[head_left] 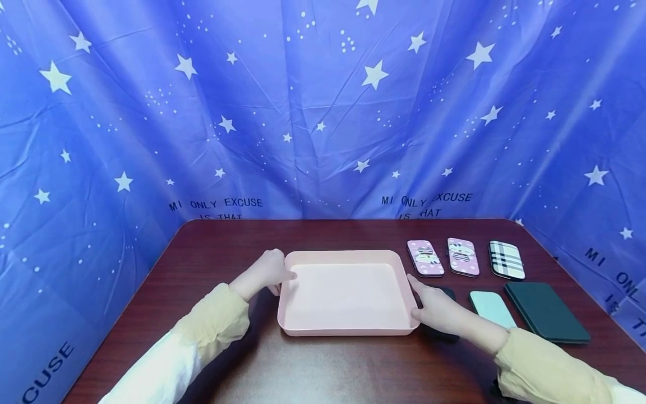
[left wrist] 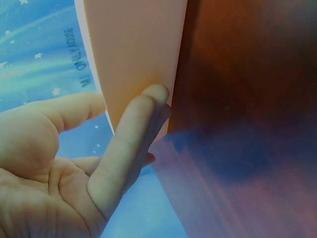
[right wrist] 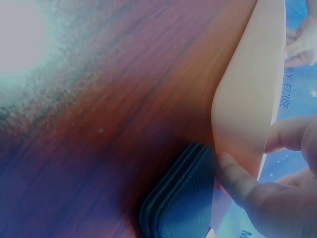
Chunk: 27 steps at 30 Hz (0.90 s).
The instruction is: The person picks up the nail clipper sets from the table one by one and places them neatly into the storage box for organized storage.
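Note:
A shallow pale-pink tray (head_left: 343, 297) with raised walls and nothing in it sits on the table in the head view. My left hand (head_left: 264, 272) pinches its left wall, thumb over the rim and fingers against the outside; the left wrist view shows those fingers (left wrist: 131, 134) on the outer wall. At the opposite side, my right hand (head_left: 439, 308) grips the right wall in the same way, with a fingertip low on the outer face in the right wrist view. A black case with a zip-like edge (right wrist: 183, 198) lies right beside that wall, partly hidden under my right hand in the head view.
Two pink patterned cases (head_left: 425, 258) and a plaid case (head_left: 507, 260) line the table's back right. Nearer lie a mint-green case (head_left: 492, 308) and a larger dark green flat case (head_left: 547, 312). A blue star-printed curtain (head_left: 323, 112) surrounds the dark wooden table (head_left: 343, 370).

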### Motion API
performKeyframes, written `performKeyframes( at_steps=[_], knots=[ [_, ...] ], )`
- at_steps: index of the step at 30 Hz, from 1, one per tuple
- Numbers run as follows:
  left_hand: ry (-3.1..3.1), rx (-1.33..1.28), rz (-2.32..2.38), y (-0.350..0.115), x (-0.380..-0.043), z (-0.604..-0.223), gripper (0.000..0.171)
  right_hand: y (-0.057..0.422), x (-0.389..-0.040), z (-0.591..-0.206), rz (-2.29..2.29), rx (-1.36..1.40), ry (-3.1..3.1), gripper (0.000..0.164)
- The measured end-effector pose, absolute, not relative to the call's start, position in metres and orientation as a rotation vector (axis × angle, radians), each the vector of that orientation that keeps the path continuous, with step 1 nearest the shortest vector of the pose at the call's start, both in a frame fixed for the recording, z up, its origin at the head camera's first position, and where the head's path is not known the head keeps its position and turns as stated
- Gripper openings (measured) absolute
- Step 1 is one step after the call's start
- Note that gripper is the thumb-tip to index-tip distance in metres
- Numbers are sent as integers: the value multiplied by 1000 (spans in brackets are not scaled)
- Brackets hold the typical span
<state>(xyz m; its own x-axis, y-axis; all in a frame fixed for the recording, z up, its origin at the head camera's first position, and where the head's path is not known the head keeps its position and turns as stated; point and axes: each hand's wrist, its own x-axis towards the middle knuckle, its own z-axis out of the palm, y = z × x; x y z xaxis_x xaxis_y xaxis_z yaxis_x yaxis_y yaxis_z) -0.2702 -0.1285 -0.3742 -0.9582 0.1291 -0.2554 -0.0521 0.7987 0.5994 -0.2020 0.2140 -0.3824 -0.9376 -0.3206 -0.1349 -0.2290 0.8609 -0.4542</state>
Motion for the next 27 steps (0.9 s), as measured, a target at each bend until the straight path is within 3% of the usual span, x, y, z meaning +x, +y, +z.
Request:
performKeyframes(
  at_steps=[15,20,27],
  knots=[
    [2720,-39,840,-126,-319,-380,19,218,-196,-384,-689,-397,2796,73],
    [2812,29,693,-119,-321,-376,6,221,-193,-384,-698,-411,2810,72],
    [2935,116,391,-111,-317,-374,15,223,-190,-382,-650,-448,2852,66]
  ],
)
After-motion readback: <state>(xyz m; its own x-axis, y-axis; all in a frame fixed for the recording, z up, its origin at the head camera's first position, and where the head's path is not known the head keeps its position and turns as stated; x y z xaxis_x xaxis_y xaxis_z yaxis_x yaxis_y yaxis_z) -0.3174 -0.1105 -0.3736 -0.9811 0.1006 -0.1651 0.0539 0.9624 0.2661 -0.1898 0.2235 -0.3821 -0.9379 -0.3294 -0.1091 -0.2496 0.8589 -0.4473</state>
